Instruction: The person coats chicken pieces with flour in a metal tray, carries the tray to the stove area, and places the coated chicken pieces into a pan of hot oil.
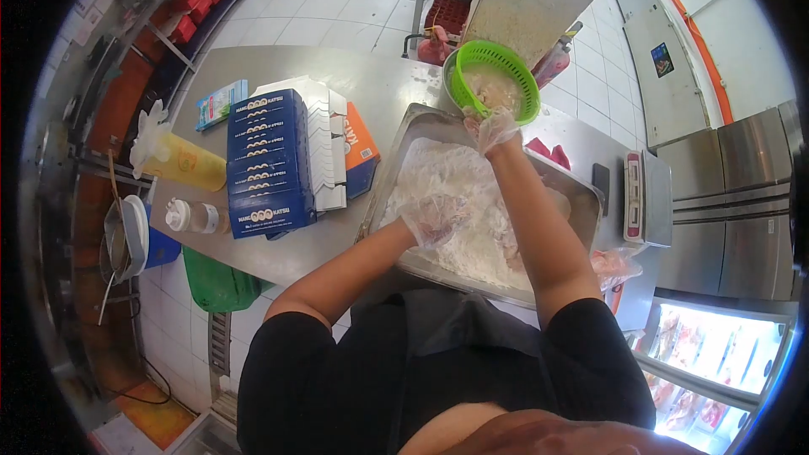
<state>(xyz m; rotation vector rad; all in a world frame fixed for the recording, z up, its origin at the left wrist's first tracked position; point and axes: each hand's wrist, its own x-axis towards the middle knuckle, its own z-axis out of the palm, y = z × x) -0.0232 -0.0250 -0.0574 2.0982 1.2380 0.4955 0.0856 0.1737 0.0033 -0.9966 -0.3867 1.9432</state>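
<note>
My right hand (495, 128), in a clear plastic glove, has its fingers closed at the near rim of a green plastic colander (527, 84). The colander is tilted over a metal bowl (449, 76), with cloudy liquid and pale pieces (490, 88) inside it. Below it lies a deep metal tray (383, 194) holding white flour (430, 164). My left hand (434, 219), gloved too and dusted with flour, hovers over or rests on the flour with fingers loosely apart; I see nothing held in it.
Stacked blue printed boxes (270, 164) and white cartons (324, 139) stand on the steel table (354, 76) to the left. Near them are a yellow-filled container (190, 160) and a squeeze bottle (198, 216). A scale (645, 198) and a dark phone-like object (600, 177) sit at right.
</note>
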